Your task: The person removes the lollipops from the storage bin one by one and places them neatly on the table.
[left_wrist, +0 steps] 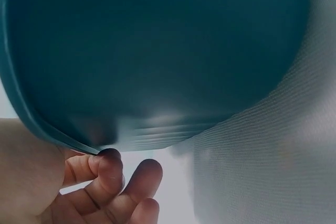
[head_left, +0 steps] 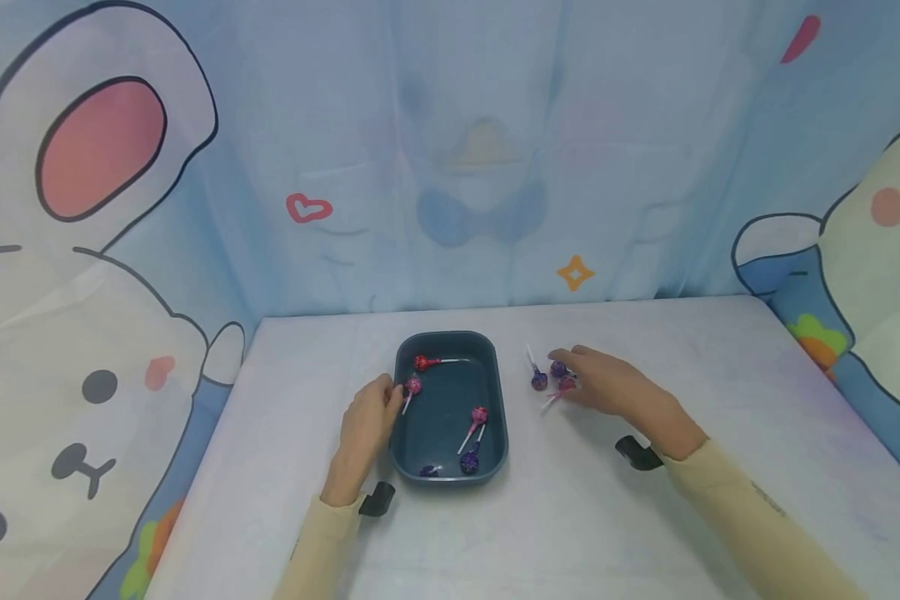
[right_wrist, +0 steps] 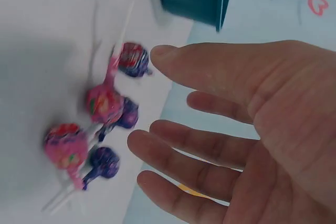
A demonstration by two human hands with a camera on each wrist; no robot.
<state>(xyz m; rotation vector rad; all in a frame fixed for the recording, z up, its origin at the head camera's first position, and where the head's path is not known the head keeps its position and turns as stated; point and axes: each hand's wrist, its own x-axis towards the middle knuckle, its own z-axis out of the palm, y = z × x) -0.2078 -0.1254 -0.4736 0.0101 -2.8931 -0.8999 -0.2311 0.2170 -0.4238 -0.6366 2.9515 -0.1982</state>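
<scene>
A dark teal tray (head_left: pixel 450 335) holds several wrapped lollipops: a red one (head_left: pixel 422 362), two pink ones and purple ones such as the purple lollipop (head_left: pixel 469 461). My left hand (head_left: pixel 366 423) grips the tray's left rim; in the left wrist view its fingers (left_wrist: pixel 109 170) curl at the edge. A pink lollipop (head_left: pixel 413 385) lies inside, close to those fingertips. To the tray's right, my right hand (head_left: pixel 607 383) hovers with parted fingers beside a loose group of lollipops. The right wrist view shows pink lollipops (right_wrist: pixel 66 148) and purple lollipops (right_wrist: pixel 134 60) there, with nothing held.
Everything stands on a white-covered table (head_left: pixel 570 517). Behind it hangs a blue printed curtain (head_left: pixel 480 208) with cartoon figures, which also borders the left and right sides. Dark wrist devices (head_left: pixel 640 453) sit at both sleeves.
</scene>
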